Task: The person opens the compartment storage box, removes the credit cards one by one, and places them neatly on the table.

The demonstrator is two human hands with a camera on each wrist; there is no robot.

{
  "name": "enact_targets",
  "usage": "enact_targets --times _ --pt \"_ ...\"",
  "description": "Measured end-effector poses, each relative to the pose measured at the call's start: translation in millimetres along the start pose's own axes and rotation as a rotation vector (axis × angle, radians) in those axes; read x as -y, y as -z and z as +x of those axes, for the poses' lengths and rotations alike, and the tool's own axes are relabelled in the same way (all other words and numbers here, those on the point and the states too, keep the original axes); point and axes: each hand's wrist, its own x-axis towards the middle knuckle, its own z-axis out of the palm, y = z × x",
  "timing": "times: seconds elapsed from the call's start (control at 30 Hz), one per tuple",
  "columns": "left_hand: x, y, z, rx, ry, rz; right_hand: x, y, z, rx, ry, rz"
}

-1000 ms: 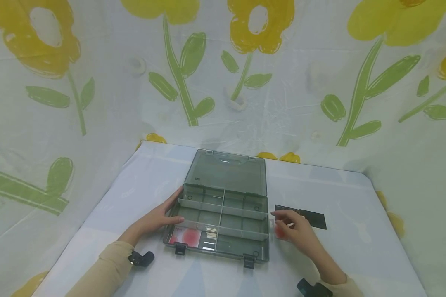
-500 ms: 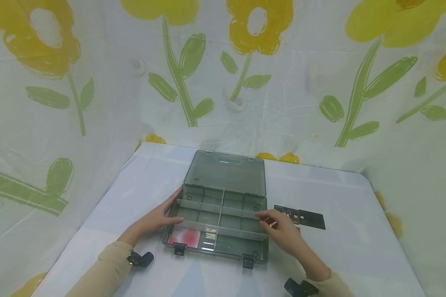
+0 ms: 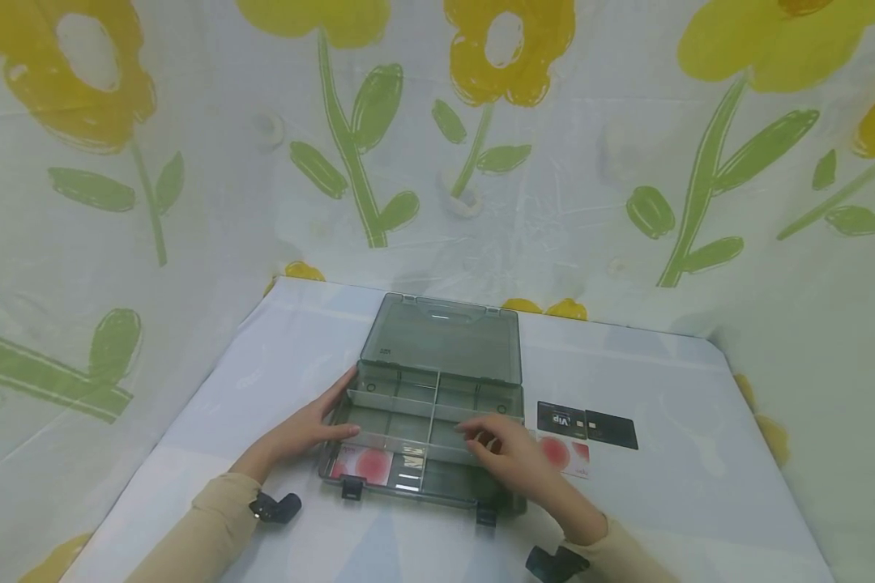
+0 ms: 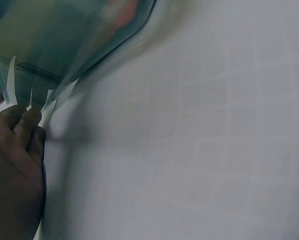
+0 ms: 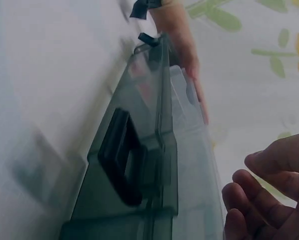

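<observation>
In the head view a grey translucent compartment box (image 3: 474, 486) lies unlatched, its lid (image 3: 445, 336) folded back. My left hand (image 3: 299, 433) rests against the box's left side, fingers straight along the wall and thumb over the rim. My right hand (image 3: 506, 453) is over the right-hand compartments, fingertips near the front clear divider (image 3: 379, 441). In the right wrist view its thumb and loosely bent fingers are apart, with nothing visible between them. The front left compartment holds a red-and-white card (image 3: 368, 465) and a black card (image 3: 410, 470) with light lettering.
To the right of the box lie a black "Vip" card (image 3: 560, 419), a plain black card (image 3: 612, 430) and a red-and-white card (image 3: 565, 456). Two dark latches (image 3: 352, 487) hang at the box's front edge. A flower-printed curtain (image 3: 554, 178) stands behind the table (image 3: 262, 364).
My right hand has moved left, from beside the cards to over the box's right-hand compartments, uncovering the cards on the table. The left hand stays at the box's side.
</observation>
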Motion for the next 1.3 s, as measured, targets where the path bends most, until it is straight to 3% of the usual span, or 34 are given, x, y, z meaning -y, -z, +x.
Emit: enact_targets --times 0.6,1.07,1.3 --pt "-2.8 -0.1 -0.6 -0.01 0.006 -0.016 32.8 -37.5 20.6 0.114 0.129 0.104" --pt "0.7 0.2 1.2 -0.01 0.003 -0.012 48.9 -76.1 40.5 0.17 0.202 0.03" --pt "-0.5 0.5 1.0 -0.012 0.005 -0.01 54.4 -88.6 46.9 0.162 0.14 -0.073"
